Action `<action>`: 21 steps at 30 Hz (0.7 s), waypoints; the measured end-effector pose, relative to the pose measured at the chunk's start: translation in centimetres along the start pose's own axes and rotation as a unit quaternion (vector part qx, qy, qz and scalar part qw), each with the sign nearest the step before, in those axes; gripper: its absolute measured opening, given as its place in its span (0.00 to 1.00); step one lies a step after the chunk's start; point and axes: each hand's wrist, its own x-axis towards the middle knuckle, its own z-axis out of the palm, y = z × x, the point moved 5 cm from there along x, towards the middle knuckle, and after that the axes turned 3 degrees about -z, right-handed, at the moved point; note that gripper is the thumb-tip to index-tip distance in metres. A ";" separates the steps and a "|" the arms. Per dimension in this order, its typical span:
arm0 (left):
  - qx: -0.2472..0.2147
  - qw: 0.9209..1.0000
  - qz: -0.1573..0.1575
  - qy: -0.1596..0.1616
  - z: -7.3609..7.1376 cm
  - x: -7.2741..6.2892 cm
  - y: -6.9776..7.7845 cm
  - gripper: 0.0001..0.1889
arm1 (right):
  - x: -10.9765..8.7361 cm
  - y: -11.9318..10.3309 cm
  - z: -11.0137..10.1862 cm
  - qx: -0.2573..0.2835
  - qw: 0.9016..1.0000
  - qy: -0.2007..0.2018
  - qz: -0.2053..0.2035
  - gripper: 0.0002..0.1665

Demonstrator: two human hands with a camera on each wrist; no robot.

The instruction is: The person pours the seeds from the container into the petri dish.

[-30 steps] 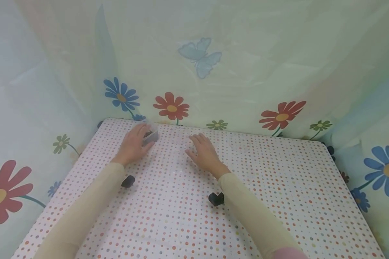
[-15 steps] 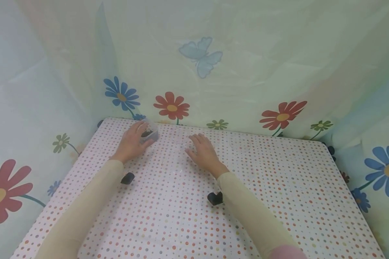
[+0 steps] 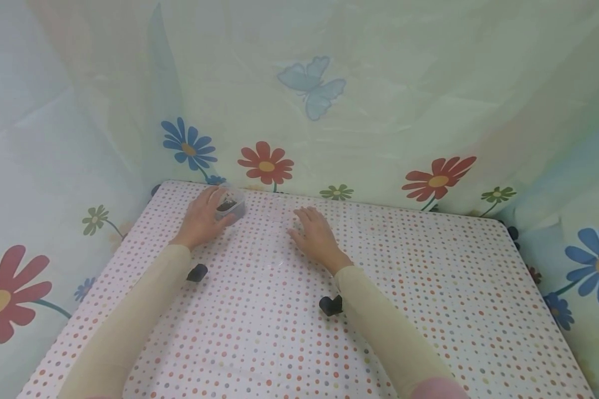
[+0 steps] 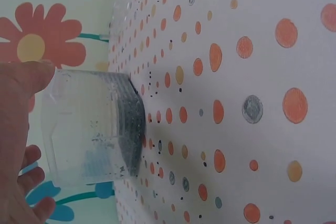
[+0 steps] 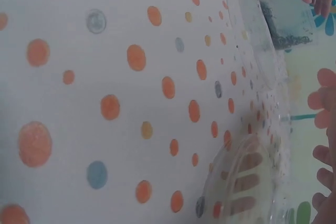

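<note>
A small clear plastic tub (image 3: 237, 213) with dark, crumbly stuff (image 4: 130, 121) in its bottom stands near the table's back left. My left hand (image 3: 199, 220) is spread loosely around its left side. In the left wrist view the thumb (image 4: 39, 74) is right at the tub's rim, and the other fingers hang relaxed beside it. My right hand (image 3: 316, 238) hovers over the middle of the table, fingers extended and a little bent, nothing in them. Under and ahead of it, the right wrist view shows a clear round plastic piece (image 5: 244, 182) and another clear flat, lid-like piece (image 5: 254, 35).
A white table cover (image 3: 259, 332) with coloured dots lies under everything. Flower-printed curtains (image 3: 379, 111) close in the back and sides. A black device (image 3: 197, 272) sits at the left wrist, another black device (image 3: 331, 306) at the right. Dark specks (image 4: 152, 85) dot the cover near the tub.
The left hand has shifted slightly left from the tub, so more of the dark contents shows. The right hand stays about where it was, and the head view has turned a little.
</note>
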 end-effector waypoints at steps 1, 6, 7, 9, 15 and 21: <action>0.000 1.000 0.000 0.002 0.0 0.1 -0.1 0.38 | 0.0 0.1 0.1 0.000 1.000 0.000 0.002 0.33; -0.002 1.000 -0.008 0.005 0.2 0.4 -0.5 0.40 | 0.0 0.7 0.5 0.007 1.000 -0.007 0.014 0.33; -0.004 1.000 -0.012 0.003 0.2 0.4 -0.6 0.41 | 0.0 0.7 0.5 0.007 1.000 -0.008 0.014 0.33; -0.006 1.000 -0.022 -0.003 0.2 0.4 -0.7 0.43 | 0.0 0.8 0.6 0.007 1.000 -0.009 0.014 0.33; -0.011 0.999 -0.041 -0.025 0.4 0.7 -1.1 0.46 | 0.1 0.9 0.7 0.013 1.000 -0.003 0.010 0.32; -0.025 0.997 -0.061 -0.044 0.8 1.2 -1.8 0.50 | 0.1 0.7 0.5 0.016 1.000 0.017 -0.008 0.31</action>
